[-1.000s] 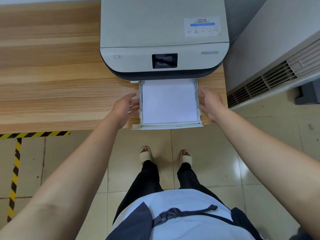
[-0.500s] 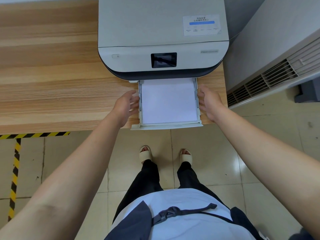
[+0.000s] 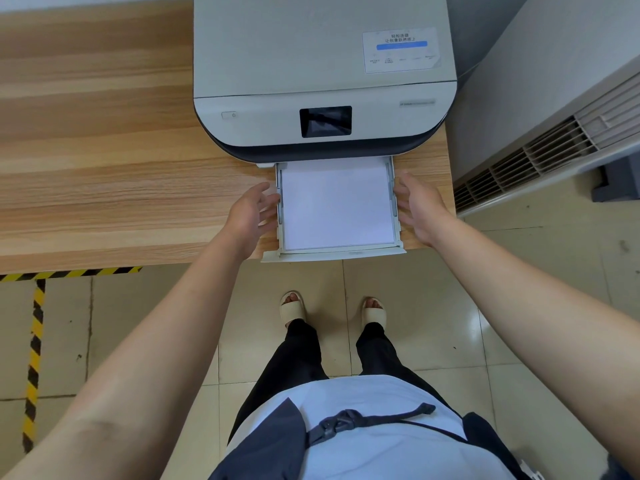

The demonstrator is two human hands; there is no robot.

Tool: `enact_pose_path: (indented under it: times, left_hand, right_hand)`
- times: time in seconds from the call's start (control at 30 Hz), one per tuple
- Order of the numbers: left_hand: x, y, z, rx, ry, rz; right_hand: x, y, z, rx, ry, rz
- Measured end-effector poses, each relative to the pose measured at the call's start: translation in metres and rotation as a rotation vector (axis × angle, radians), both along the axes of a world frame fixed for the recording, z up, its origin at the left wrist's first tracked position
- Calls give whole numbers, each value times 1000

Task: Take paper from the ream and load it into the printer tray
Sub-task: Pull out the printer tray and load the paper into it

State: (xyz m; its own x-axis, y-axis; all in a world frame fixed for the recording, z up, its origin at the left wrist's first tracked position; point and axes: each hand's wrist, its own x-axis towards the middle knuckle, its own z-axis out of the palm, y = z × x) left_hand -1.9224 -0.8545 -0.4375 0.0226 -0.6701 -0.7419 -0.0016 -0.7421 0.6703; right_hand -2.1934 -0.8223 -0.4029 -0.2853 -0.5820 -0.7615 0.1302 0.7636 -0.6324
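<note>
A grey-white printer [image 3: 322, 81] with a small dark screen stands on the wooden table [image 3: 104, 150]. Its white tray [image 3: 332, 255] is pulled out toward me over the table's front edge. A flat stack of white paper [image 3: 336, 206] lies inside it. My left hand [image 3: 251, 211] is at the tray's left wall, fingers spread and touching it. My right hand [image 3: 419, 204] is at the right wall, fingers against it. Neither hand holds anything. No ream is in view.
A grey cabinet with vent grilles [image 3: 554, 154] stands just right of the table. Yellow-black hazard tape [image 3: 34, 341] runs on the tiled floor at left. My feet in pale sandals [image 3: 332, 308] stand below the tray.
Both hands have moved inward from beside the tray until their fingers rest on its side walls. The tray and paper look unmoved.
</note>
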Motion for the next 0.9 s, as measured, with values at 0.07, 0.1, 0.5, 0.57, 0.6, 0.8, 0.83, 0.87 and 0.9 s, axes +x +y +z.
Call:
enact_pose_path:
  times: [0.07,0.1,0.5,0.57,0.6,0.8,0.83,0.87,0.9]
  left_hand:
    - [0,1,-1,4,10,9]
    - [0,2,-2,6,12,10]
    - [-2,5,3,68,103,4]
    - [-3,6,3,57,100,0]
    - [-4,7,4,45,88,2]
    - [-6,34,16,-99,-174,140]
    - [-3,45,15,-96,-208,194]
    - [0,57,13,-75,-230,245]
    - [4,69,11,-46,-243,288]
  right_hand:
    - [-1,-1,-1,10,-18,-7]
    - [-2,-1,-2,5,-20,-6]
    - [-10,-2,-7,-12,-135,93]
    - [-11,1,-6,-15,-145,90]
    - [-10,3,-4,-17,-141,83]
    - [-5,42,-11,-32,76,-159]
    - [-6,53,-16,-11,91,-209]
    - [-7,63,-22,30,82,-242]
    - [-7,74,-25,73,41,-266]
